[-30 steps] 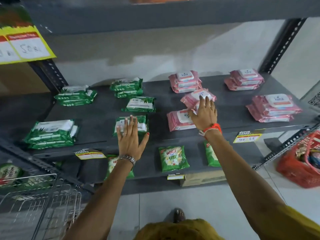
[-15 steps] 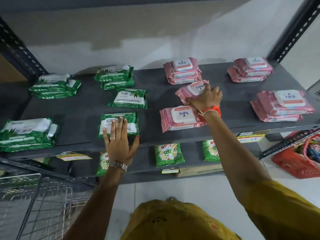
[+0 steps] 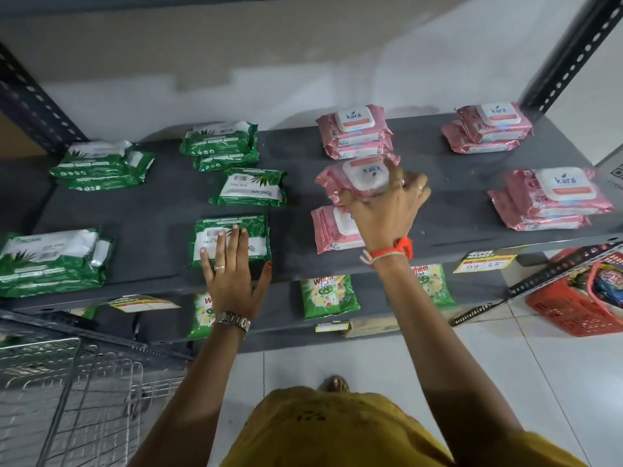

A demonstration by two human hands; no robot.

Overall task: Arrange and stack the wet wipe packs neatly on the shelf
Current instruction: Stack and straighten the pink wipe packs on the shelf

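Green and pink wet wipe packs lie on a grey shelf. My right hand grips a pink pack and holds it lifted above another pink pack lying flat near the front. My left hand rests flat, fingers spread, on a single green pack. A second single green pack lies behind it. Pink stacks sit at the back centre, back right and right. Green stacks sit at the back, back left and front left.
Below, a lower shelf carries green detergent sachets. A yellow price tag hangs on the shelf edge. A wire trolley stands at lower left, a red basket on the floor at right. Dark uprights frame the shelf.
My right hand has closed on the pink pack and lifted it off the shelf toward the back stack. My left hand stays on the green pack. The camera has moved closer.
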